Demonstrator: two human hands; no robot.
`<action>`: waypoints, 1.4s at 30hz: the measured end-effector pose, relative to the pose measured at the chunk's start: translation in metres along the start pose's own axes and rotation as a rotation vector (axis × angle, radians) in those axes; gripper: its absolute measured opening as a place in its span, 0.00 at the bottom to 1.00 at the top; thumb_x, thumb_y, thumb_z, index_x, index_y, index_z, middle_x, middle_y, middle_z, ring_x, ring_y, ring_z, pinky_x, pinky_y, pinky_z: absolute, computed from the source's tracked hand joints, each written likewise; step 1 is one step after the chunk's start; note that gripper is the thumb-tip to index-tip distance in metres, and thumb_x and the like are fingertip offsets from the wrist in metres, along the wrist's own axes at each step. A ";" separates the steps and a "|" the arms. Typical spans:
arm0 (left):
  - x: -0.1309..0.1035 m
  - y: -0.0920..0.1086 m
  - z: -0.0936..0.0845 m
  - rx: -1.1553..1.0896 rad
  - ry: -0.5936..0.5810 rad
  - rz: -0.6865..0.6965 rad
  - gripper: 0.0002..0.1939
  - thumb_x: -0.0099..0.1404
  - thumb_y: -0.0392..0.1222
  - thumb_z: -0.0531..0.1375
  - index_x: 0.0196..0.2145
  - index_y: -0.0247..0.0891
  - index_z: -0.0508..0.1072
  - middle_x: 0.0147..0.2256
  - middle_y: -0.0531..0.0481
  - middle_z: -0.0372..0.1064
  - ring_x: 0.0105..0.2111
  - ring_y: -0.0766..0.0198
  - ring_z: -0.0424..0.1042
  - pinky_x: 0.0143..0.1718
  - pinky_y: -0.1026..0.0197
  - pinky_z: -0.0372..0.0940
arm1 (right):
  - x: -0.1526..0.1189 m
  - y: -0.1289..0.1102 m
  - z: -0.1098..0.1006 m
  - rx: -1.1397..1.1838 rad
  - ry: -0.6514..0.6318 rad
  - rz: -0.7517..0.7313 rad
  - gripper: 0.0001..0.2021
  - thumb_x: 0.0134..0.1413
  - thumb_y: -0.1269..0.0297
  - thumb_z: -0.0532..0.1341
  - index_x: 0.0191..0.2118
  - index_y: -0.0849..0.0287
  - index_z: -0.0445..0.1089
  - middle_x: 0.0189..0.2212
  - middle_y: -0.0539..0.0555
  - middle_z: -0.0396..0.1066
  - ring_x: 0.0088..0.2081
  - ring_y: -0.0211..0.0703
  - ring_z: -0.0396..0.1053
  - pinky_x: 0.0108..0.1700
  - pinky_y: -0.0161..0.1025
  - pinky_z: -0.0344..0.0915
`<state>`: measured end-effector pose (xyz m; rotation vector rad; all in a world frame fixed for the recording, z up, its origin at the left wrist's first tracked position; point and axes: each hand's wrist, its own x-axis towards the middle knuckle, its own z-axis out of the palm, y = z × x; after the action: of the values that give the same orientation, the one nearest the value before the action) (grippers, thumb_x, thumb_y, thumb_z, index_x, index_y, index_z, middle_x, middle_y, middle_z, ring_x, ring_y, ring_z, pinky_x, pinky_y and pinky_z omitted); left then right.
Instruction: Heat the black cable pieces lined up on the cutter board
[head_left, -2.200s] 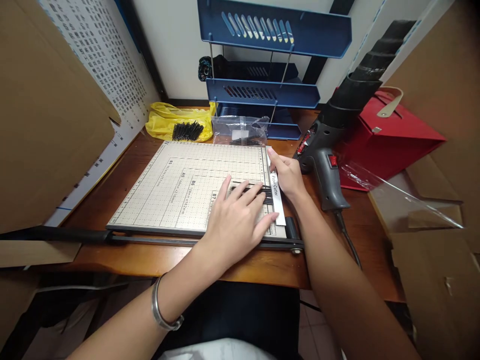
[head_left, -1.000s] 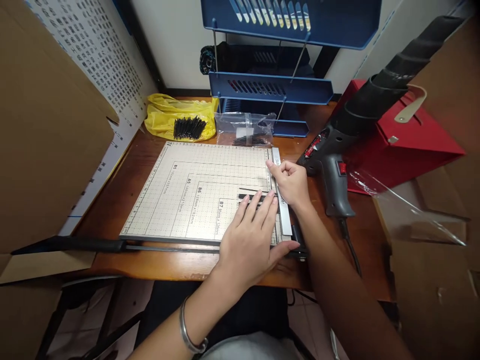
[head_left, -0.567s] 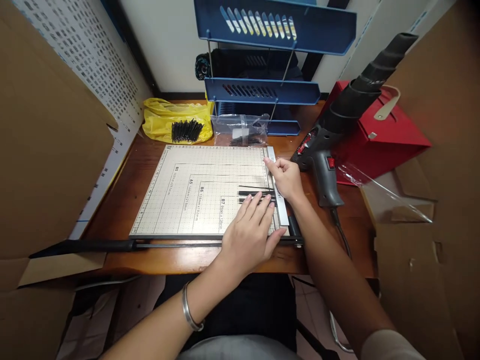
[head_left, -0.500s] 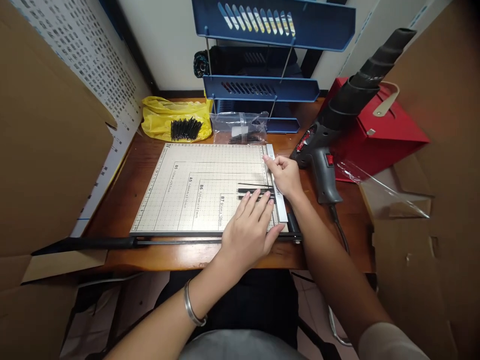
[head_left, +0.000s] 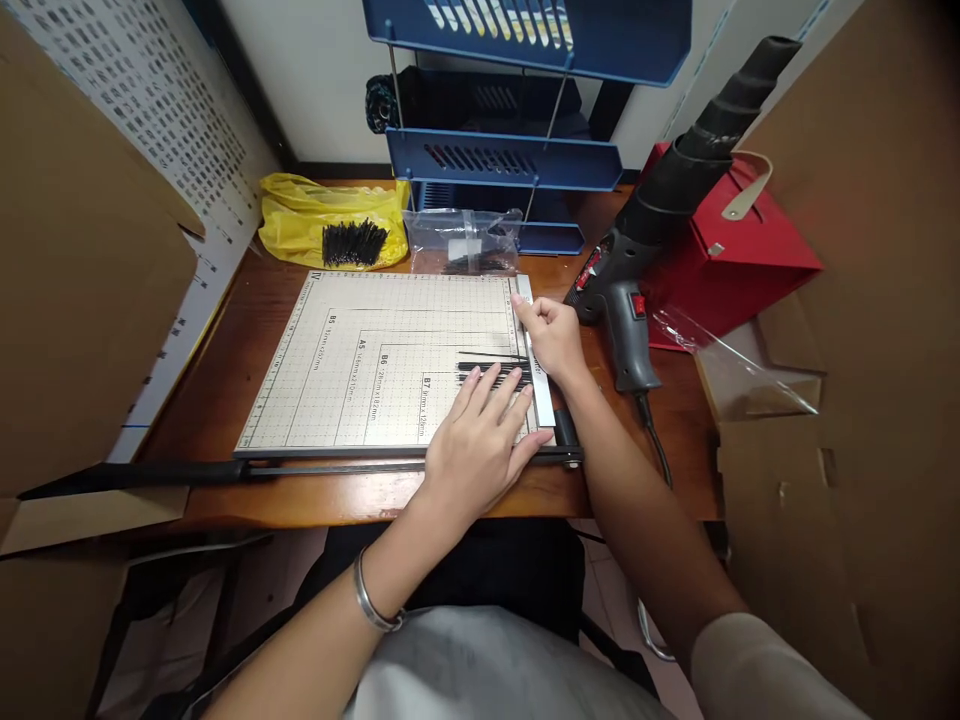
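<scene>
A cream paper cutter board (head_left: 315,380) with printed size lines lies on the wooden table. Thin black strips (head_left: 472,367) lie across its right part, their right ends at the white guard strip (head_left: 545,405). My left hand (head_left: 480,435) rests over the strips with its fingers extended and slightly apart. At the board's right edge, my right hand (head_left: 553,335) has curled fingers, with the thumb against the guard strip; what is inside the curl is hidden. The cutter's black handle (head_left: 187,473) points left along the near edge.
A heat gun (head_left: 630,320) leans by a red box (head_left: 742,270) at the right. Behind the board are a yellow bag (head_left: 292,225) with a black bundle (head_left: 352,243), a clear bag (head_left: 435,237) and blue shelves (head_left: 510,160). Cardboard (head_left: 847,450) stands at the sides.
The camera view has shifted, so the scene sits a little further left and up. Both hands keep about the same place on the cutter and strips.
</scene>
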<state>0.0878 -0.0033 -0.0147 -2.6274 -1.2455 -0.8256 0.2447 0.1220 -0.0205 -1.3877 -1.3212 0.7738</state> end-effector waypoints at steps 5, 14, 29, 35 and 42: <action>0.000 0.000 0.001 -0.011 0.021 -0.001 0.25 0.77 0.53 0.55 0.58 0.30 0.75 0.61 0.38 0.70 0.63 0.42 0.68 0.67 0.39 0.62 | 0.001 0.000 0.000 0.009 -0.003 0.006 0.36 0.46 0.26 0.62 0.18 0.58 0.55 0.17 0.46 0.52 0.23 0.31 0.49 0.29 0.38 0.48; 0.002 0.001 0.000 -0.028 0.020 -0.027 0.22 0.78 0.50 0.55 0.58 0.31 0.74 0.61 0.38 0.71 0.64 0.44 0.68 0.67 0.39 0.62 | 0.002 -0.001 -0.001 -0.016 -0.021 0.023 0.37 0.45 0.23 0.60 0.18 0.57 0.55 0.18 0.47 0.52 0.24 0.32 0.49 0.29 0.38 0.49; 0.055 -0.031 -0.025 -0.135 -0.201 -0.151 0.16 0.77 0.43 0.55 0.54 0.31 0.74 0.54 0.41 0.75 0.58 0.52 0.71 0.74 0.40 0.46 | 0.001 -0.002 -0.003 -0.018 -0.020 0.002 0.36 0.47 0.26 0.61 0.18 0.58 0.55 0.18 0.46 0.52 0.24 0.32 0.49 0.31 0.38 0.49; 0.049 -0.028 -0.018 -0.092 -0.349 -0.103 0.31 0.79 0.56 0.49 0.65 0.26 0.66 0.66 0.36 0.64 0.69 0.48 0.59 0.73 0.42 0.46 | 0.001 -0.001 -0.002 -0.017 -0.021 0.015 0.36 0.48 0.27 0.61 0.18 0.58 0.56 0.17 0.47 0.53 0.24 0.32 0.50 0.30 0.37 0.49; 0.040 -0.022 -0.016 -0.065 -0.319 -0.097 0.32 0.80 0.55 0.46 0.64 0.26 0.67 0.65 0.36 0.65 0.69 0.47 0.59 0.73 0.42 0.47 | 0.001 -0.002 -0.002 -0.009 -0.021 0.016 0.37 0.47 0.25 0.60 0.18 0.58 0.55 0.18 0.47 0.52 0.25 0.32 0.50 0.30 0.37 0.50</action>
<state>0.0854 0.0327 0.0167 -2.8543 -1.4514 -0.4774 0.2457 0.1218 -0.0177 -1.4027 -1.3328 0.7958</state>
